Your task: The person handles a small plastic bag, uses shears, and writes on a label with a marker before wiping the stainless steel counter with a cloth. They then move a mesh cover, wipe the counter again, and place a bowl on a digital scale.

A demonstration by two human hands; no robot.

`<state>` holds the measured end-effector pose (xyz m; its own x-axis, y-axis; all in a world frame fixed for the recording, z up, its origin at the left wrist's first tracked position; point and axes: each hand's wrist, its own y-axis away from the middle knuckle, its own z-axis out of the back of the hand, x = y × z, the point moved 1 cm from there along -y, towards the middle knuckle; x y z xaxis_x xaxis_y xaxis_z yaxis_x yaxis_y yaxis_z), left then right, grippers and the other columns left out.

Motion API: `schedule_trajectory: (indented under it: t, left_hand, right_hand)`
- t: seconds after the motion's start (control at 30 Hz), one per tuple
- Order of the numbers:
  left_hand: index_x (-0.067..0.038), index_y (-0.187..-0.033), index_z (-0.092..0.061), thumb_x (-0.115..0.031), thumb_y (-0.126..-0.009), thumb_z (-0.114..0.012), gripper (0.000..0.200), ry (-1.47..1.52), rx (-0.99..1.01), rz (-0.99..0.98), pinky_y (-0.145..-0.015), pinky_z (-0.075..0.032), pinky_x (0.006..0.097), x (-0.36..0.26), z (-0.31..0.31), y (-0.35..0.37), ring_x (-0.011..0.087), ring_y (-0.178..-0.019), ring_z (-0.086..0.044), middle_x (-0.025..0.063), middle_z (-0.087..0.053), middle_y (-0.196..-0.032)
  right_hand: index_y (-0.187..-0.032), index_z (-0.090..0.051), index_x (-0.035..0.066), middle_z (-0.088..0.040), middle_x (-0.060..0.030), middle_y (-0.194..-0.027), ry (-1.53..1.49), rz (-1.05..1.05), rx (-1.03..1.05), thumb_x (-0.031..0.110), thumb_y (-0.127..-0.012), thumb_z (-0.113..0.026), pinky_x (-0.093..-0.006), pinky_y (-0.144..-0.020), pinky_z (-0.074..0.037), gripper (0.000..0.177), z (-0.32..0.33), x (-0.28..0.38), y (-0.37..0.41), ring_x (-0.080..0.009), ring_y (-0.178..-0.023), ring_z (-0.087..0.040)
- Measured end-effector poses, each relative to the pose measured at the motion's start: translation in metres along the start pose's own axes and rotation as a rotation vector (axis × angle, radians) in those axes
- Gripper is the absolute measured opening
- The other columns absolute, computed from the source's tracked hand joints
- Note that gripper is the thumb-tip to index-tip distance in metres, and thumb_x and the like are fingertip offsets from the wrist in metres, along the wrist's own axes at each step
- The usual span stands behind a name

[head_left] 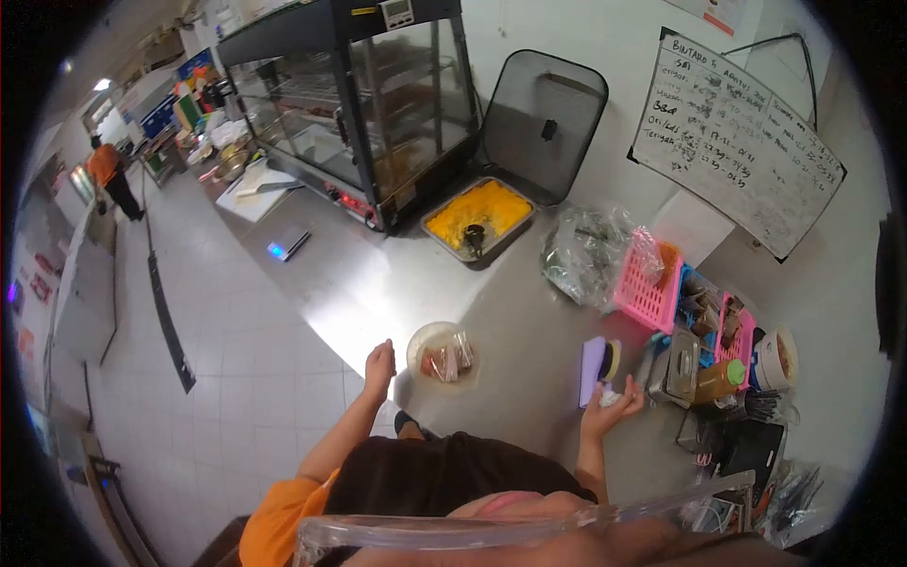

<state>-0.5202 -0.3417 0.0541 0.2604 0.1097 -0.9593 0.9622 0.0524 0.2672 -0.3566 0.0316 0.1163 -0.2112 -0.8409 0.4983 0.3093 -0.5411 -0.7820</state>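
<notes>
On the steel counter sits a round pale bowl (416, 346) with reddish food and small clear plastic packets (459, 355) in it. Just left of the bowl, at the counter's edge, my left hand (380, 369) is raised with its fingers curled together; whatever they may hold is too small to make out. My right hand (612, 408) is beside a purple item (592, 370) and a round yellow-and-dark object (612, 359). Its fingers are partly spread, and something small and white (610, 398) lies against them.
A glass display cabinet (378, 113) stands behind a tray of yellow food (482, 213). A phone (289, 247) lies on the counter (350, 283). Clear plastic bags (588, 253), pink baskets (648, 291) and a green-lidded bottle (720, 380) are at the right. A person (113, 178) stands far left.
</notes>
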Motion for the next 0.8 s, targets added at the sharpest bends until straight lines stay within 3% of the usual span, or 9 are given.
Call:
schedule_trajectory:
  t: [0.1,0.17,0.27,0.33,0.4,0.57,0.6,0.67,0.8]
  left_hand:
    - [-0.006,-0.076,-0.05,-0.028,-0.088,-0.047,0.025,0.144,0.159,0.017,-0.045,-0.033,0.0217,-0.016,-0.027,-0.063,0.0066,-0.05,-0.038,-0.0023,-0.042,-0.059]
    - [-0.001,-0.095,-0.05,-0.022,-0.087,-0.048,0.022,0.076,0.262,0.133,-0.06,-0.046,0.025,-0.015,-0.044,-0.108,0.0119,-0.062,-0.052,0.004,-0.051,-0.075]
    - [-0.002,-0.115,-0.039,-0.019,-0.087,-0.049,0.035,0.111,0.463,0.312,-0.073,-0.047,0.0306,-0.015,-0.073,-0.165,0.0203,-0.084,-0.058,0.0105,-0.053,-0.099]
    - [-0.004,-0.128,-0.027,-0.017,-0.087,-0.049,0.048,0.134,0.533,0.405,-0.081,-0.044,0.0332,-0.013,-0.092,-0.195,0.0233,-0.098,-0.054,0.0114,-0.051,-0.109]
    - [-0.004,-0.128,-0.026,-0.015,-0.087,-0.047,0.047,0.226,0.49,0.457,-0.084,-0.042,0.034,-0.007,-0.109,-0.217,0.0235,-0.102,-0.052,0.0106,-0.05,-0.111]
    - [-0.003,-0.125,-0.029,-0.014,-0.088,-0.046,0.042,0.287,0.488,0.414,-0.086,-0.042,0.0361,-0.013,-0.146,-0.253,0.0234,-0.101,-0.052,0.01,-0.048,-0.113]
    - [-0.002,-0.114,-0.037,-0.013,-0.088,-0.047,0.03,0.268,0.405,0.407,-0.083,-0.045,0.0347,-0.005,-0.149,-0.261,0.0221,-0.094,-0.054,0.0114,-0.051,-0.107]
    - [-0.002,-0.106,-0.041,-0.01,-0.088,-0.046,0.021,0.226,0.429,0.352,-0.082,-0.047,0.0339,-0.006,-0.15,-0.262,0.0213,-0.091,-0.055,0.0115,-0.051,-0.104]
    - [-0.001,-0.094,-0.043,-0.004,-0.087,-0.047,0.009,0.19,0.43,0.316,-0.083,-0.048,0.0347,-0.013,-0.159,-0.26,0.0218,-0.088,-0.057,0.0106,-0.052,-0.096]
  right_hand:
    - [-0.102,-0.052,0.001,-0.045,-0.014,-0.097,-0.114,0.025,0.055,0.012,-0.075,-0.063,-0.037,-0.082,-0.036,0.032,-0.035,0.036,-0.04,-0.0277,-0.093,-0.046]
    - [-0.097,-0.054,0.0,-0.048,-0.0124,-0.091,-0.302,-0.024,0.146,0.008,-0.076,-0.06,-0.0332,-0.077,-0.039,0.023,-0.087,0.043,-0.066,-0.0254,-0.087,-0.05]
    - [-0.091,-0.056,0.0,-0.053,-0.0102,-0.083,-0.444,-0.019,0.257,0.003,-0.076,-0.058,-0.0291,-0.069,-0.043,0.015,-0.185,0.049,-0.109,-0.024,-0.075,-0.054]
    - [-0.092,-0.056,-0.001,-0.054,-0.0108,-0.086,-0.414,0.054,0.327,0.005,-0.076,-0.058,-0.0319,-0.075,-0.042,0.017,-0.251,0.052,-0.145,-0.0262,-0.08,-0.054]
    - [-0.098,-0.056,0.001,-0.053,-0.0132,-0.09,-0.347,0.123,0.381,0.011,-0.074,-0.062,-0.0353,-0.081,-0.04,0.027,-0.317,0.046,-0.18,-0.0289,-0.089,-0.051]
    - [-0.114,-0.049,0.003,-0.051,-0.019,-0.102,0.085,-0.115,0.301,0.023,-0.067,-0.068,-0.0395,-0.089,-0.033,0.054,-0.485,-0.014,-0.257,-0.0326,-0.101,-0.045]
    - [-0.116,-0.048,0.003,-0.052,-0.0187,-0.104,0.198,-0.166,0.312,0.023,-0.068,-0.067,-0.0402,-0.091,-0.031,0.055,-0.51,-0.023,-0.271,-0.0322,-0.101,-0.045]
    - [-0.111,-0.049,0.003,-0.052,-0.018,-0.106,0.061,-0.348,0.392,0.021,-0.068,-0.066,-0.0415,-0.093,-0.027,0.05,-0.536,-0.029,-0.297,-0.0322,-0.102,-0.045]
    - [-0.101,-0.048,0.001,-0.053,-0.0165,-0.105,0.114,-0.318,0.455,0.02,-0.069,-0.066,-0.0391,-0.089,-0.032,0.041,-0.532,-0.009,-0.316,-0.033,-0.104,-0.047]
